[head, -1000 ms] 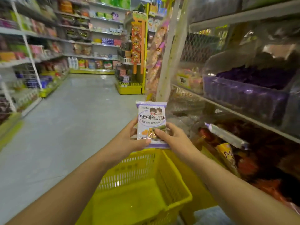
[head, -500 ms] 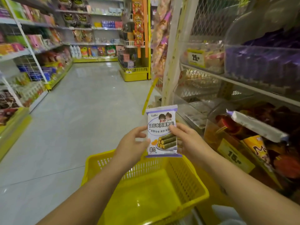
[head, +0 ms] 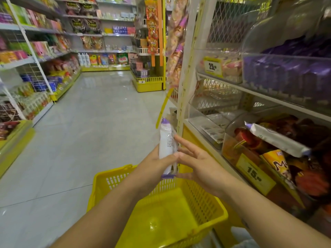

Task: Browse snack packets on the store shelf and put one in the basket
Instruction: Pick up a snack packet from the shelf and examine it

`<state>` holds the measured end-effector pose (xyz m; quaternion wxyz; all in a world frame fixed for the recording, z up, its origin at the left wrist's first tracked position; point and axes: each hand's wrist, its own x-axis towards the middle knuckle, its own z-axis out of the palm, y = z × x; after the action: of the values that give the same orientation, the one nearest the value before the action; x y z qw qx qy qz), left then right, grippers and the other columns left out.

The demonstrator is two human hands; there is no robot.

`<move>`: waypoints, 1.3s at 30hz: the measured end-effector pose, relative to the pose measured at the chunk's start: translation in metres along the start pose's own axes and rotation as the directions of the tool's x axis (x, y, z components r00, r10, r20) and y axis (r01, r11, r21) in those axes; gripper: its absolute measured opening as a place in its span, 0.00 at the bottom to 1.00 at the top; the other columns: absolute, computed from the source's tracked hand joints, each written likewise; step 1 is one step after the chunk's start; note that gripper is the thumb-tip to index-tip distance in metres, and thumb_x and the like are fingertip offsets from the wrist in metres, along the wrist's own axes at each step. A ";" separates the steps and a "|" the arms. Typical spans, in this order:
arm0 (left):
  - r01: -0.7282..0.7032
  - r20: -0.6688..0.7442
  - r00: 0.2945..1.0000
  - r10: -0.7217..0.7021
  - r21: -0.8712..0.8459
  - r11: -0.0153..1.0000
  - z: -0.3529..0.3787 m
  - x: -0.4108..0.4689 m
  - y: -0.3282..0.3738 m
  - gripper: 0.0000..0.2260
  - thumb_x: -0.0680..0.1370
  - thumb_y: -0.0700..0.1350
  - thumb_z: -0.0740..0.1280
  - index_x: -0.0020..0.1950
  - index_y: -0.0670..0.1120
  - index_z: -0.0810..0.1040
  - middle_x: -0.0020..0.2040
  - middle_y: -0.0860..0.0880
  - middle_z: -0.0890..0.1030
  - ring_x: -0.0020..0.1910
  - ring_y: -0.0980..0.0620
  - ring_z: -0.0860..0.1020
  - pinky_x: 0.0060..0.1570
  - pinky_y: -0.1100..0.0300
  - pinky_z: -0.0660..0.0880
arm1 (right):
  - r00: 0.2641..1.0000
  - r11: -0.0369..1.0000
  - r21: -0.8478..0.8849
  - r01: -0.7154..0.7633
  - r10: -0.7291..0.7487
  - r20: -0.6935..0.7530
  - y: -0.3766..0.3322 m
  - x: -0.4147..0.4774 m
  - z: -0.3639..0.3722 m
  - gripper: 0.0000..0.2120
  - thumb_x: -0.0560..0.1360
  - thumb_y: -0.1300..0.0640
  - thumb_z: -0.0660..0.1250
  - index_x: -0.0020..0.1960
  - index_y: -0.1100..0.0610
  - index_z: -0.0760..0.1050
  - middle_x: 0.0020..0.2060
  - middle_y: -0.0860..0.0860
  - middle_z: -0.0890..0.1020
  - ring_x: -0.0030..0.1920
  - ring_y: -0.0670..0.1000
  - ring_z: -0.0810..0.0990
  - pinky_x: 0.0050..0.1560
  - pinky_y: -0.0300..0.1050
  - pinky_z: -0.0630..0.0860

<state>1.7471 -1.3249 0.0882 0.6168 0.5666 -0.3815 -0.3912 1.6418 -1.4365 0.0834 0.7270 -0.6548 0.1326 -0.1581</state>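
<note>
- Two bare hands meet in front of me over the yellow plastic slotted basket [head: 206, 208]; my left hand [head: 152, 165] has its grip closed on the white snack packet with purple end seals [head: 167, 149], thumb laid across its lower half.
- My right hand [head: 198, 165] has a loose, open grip: fingers [head: 182, 142] spread and straight, fingertips touching the packet's right edge, nothing clasped.
- I see the packet almost edge-on and upright, so its front is turned away; only fine print on the back shows, too small to read.
- Much of the basket's near rim is cut off by my forearms and the bottom of the view; its floor shows bare yellow.
- Right beside my right arm, the white metal store shelf [head: 250, 90] crowds in, with clear plastic bins; another white packet [head: 275, 138] lies tilted on the lower bin above a yellow "15" price tag [head: 254, 173]. Goods behind the plastic are blurred.
- Left of the basket, the pale grey tiled floor [head: 86, 133] of the aisle lies open, with stocked shelving along the far wall and left side.
</note>
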 end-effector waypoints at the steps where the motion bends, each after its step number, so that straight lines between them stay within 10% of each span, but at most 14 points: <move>1: 0.014 0.019 1.000 -0.013 -0.046 0.999 -0.003 -0.001 0.001 0.23 0.80 0.42 0.62 0.75 0.51 0.63 0.65 0.48 0.78 0.63 0.49 0.78 0.63 0.47 0.74 | 1.000 1.000 -0.016 0.014 -0.014 -0.022 0.000 0.000 -0.001 0.21 0.80 0.59 0.62 0.67 0.37 0.70 0.61 0.45 0.79 0.58 0.47 0.80 0.53 0.50 0.80; 11: 0.088 0.268 0.961 -0.072 -0.049 0.995 -0.021 -0.004 0.005 0.28 0.74 0.33 0.64 0.73 0.48 0.64 0.68 0.43 0.76 0.66 0.41 0.75 0.66 0.39 0.69 | 0.963 0.987 0.060 0.146 -0.127 -0.239 -0.019 0.005 -0.020 0.11 0.77 0.59 0.64 0.59 0.56 0.75 0.50 0.54 0.85 0.50 0.50 0.83 0.45 0.43 0.81; 20: 0.013 0.055 0.998 -0.017 0.077 0.997 -0.020 0.001 0.002 0.20 0.80 0.41 0.62 0.72 0.54 0.67 0.61 0.49 0.81 0.58 0.48 0.81 0.57 0.47 0.78 | 0.897 0.965 -0.050 0.258 -0.258 -0.360 -0.026 -0.001 -0.020 0.05 0.76 0.59 0.66 0.46 0.60 0.80 0.41 0.54 0.86 0.41 0.50 0.84 0.39 0.42 0.81; 28: 0.001 -0.125 0.992 -0.019 -0.141 0.990 -0.014 0.006 -0.001 0.18 0.81 0.44 0.61 0.67 0.62 0.67 0.53 0.50 0.85 0.51 0.47 0.84 0.45 0.51 0.81 | 0.998 1.000 0.024 0.007 -0.008 0.057 -0.028 -0.009 -0.015 0.28 0.72 0.60 0.69 0.69 0.44 0.66 0.57 0.53 0.83 0.56 0.56 0.83 0.48 0.52 0.82; 39: 0.010 0.058 0.998 -0.003 -0.122 0.993 -0.022 0.004 0.005 0.33 0.67 0.38 0.74 0.67 0.62 0.70 0.66 0.54 0.76 0.55 0.49 0.82 0.45 0.58 0.80 | 1.000 0.995 0.100 -0.009 0.010 -0.015 -0.030 -0.012 -0.025 0.32 0.70 0.56 0.70 0.71 0.42 0.64 0.54 0.55 0.84 0.49 0.54 0.85 0.38 0.42 0.82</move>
<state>1.7685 -1.3194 0.0915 0.6377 0.5175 -0.3728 -0.4320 1.6196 -1.4569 0.1103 0.7587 -0.6156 0.1333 -0.1664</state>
